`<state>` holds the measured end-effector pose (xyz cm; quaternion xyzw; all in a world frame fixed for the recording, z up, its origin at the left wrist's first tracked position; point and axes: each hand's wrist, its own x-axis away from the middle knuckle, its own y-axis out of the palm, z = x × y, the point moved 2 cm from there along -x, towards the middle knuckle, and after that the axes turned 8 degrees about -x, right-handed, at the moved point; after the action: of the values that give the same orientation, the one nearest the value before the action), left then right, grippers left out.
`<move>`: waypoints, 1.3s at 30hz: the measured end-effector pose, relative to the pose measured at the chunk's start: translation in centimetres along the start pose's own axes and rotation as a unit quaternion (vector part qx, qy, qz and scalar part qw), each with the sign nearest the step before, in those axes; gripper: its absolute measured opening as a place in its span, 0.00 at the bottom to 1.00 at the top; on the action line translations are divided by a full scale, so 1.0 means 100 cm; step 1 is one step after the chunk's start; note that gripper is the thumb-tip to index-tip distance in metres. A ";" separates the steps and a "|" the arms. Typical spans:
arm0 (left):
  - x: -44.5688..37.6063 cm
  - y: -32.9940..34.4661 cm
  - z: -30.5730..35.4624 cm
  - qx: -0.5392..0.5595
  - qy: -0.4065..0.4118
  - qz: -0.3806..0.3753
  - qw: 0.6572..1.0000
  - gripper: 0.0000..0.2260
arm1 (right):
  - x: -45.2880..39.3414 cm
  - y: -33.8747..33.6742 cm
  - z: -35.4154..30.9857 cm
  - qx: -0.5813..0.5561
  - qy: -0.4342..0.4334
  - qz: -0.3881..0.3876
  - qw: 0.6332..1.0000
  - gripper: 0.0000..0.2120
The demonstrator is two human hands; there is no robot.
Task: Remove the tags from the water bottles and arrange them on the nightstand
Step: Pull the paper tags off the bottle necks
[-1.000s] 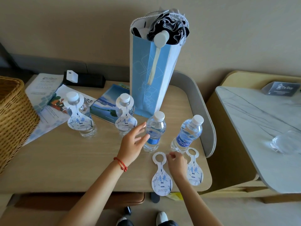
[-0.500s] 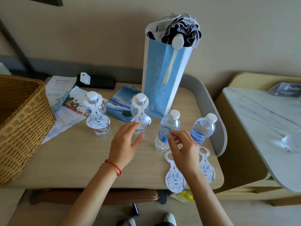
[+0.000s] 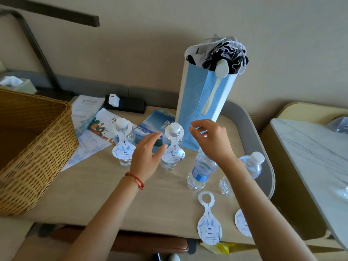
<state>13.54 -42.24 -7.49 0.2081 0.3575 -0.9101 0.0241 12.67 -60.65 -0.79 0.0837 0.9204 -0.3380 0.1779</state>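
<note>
Both grips (image 3: 146, 157) (image 3: 211, 140) beside tagged bottle (image 3: 172, 147)

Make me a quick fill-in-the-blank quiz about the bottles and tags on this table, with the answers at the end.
1. Of the four water bottles, ____ still wear tags, such as the tagged bottle between the hands.
2. The removed tag lies flat near the table's ____ edge.
3. The left hand has a ____ string around its wrist.
4. The right hand is in front of the tall ____ paper bag.

Answers: two; front; red; blue
</note>
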 end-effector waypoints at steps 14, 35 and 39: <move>-0.030 0.040 -0.023 0.091 -0.076 -0.091 0.989 0.18 | -0.072 0.038 0.053 -0.071 0.115 -0.244 0.960 0.08; -0.032 0.042 -0.033 0.163 -0.081 -0.109 0.977 0.19 | -0.071 0.026 0.037 -0.174 0.080 -0.259 0.947 0.06; -0.029 0.040 -0.031 0.165 -0.079 -0.117 0.976 0.20 | -0.054 0.017 0.028 -0.189 0.095 -0.243 0.947 0.06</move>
<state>18.08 -43.45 -10.90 0.0929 0.2210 -0.9667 -0.0893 18.85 -61.34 -1.72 -0.1459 0.9724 -0.1815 0.0146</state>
